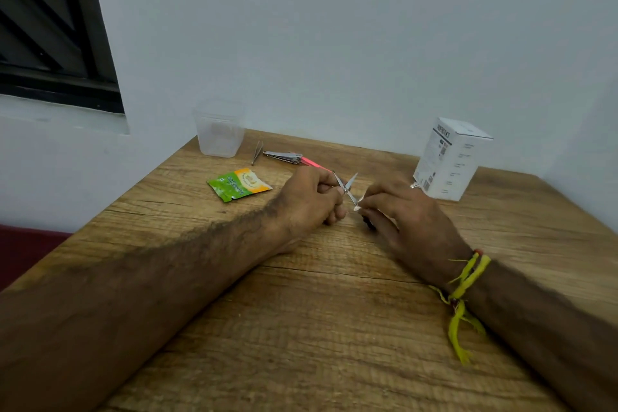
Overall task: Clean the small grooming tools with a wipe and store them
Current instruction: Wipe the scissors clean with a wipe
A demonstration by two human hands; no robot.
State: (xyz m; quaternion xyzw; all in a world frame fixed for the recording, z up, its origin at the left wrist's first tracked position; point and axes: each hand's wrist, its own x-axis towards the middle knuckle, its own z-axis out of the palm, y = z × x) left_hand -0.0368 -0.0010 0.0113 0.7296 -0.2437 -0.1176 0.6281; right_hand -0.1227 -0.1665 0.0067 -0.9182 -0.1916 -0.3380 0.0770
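Mid-wipe: left hand [311, 199] grips open scissors [346, 187], right hand [398, 211] pinches wipe [358, 204] on blade; next, other blade

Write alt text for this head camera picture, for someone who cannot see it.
At a wooden table, the left hand holds small open scissors while the right hand pinches a white wipe on one blade. Tweezers, nail clippers, a green sachet and a clear cup lie behind.

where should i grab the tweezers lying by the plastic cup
Pinch the tweezers across their two thin arms near the middle, coming straight down from above. They lie flat on the table, with the clear cup just to one side and the nail clippers to the other, so a side approach looks cramped.
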